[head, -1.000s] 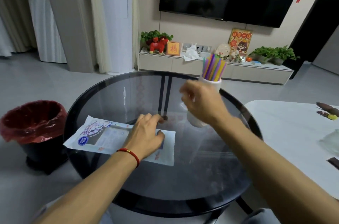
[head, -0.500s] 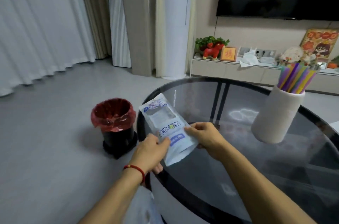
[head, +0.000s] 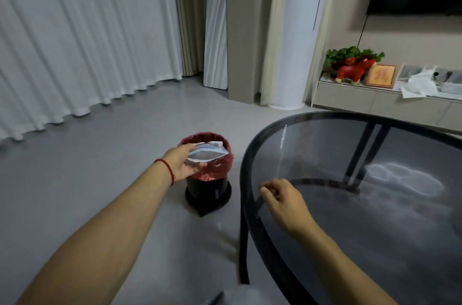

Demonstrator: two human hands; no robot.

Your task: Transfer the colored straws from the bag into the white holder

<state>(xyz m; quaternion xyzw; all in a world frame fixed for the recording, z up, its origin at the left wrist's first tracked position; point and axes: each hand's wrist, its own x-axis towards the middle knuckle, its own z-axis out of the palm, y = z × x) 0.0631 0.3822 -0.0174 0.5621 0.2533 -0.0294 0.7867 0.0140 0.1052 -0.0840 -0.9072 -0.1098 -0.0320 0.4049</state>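
Note:
The white straw bag (head: 208, 154), with its mouth gaping, hangs just above the opening of a black bin lined with a red bag (head: 208, 186) on the floor. My left hand (head: 178, 163), a red cord round its wrist, holds the bag by its left end, thumb below and fingers above. My right hand (head: 282, 201) hovers over the left edge of the round dark glass table (head: 246, 172), its fingers loosely curled and holding nothing. The white holder and the coloured straws are out of view.
The bin stands on grey floor just left of the table. A low cabinet (head: 375, 102) with a red toy animal and a plant runs along the far wall. A tall white column (head: 292, 42) and white curtains (head: 87, 29) stand behind.
My left hand carried the bag off the table and out to the left, over the bin. My right hand let go of it and stayed by the table edge. The view swung left, losing the holder.

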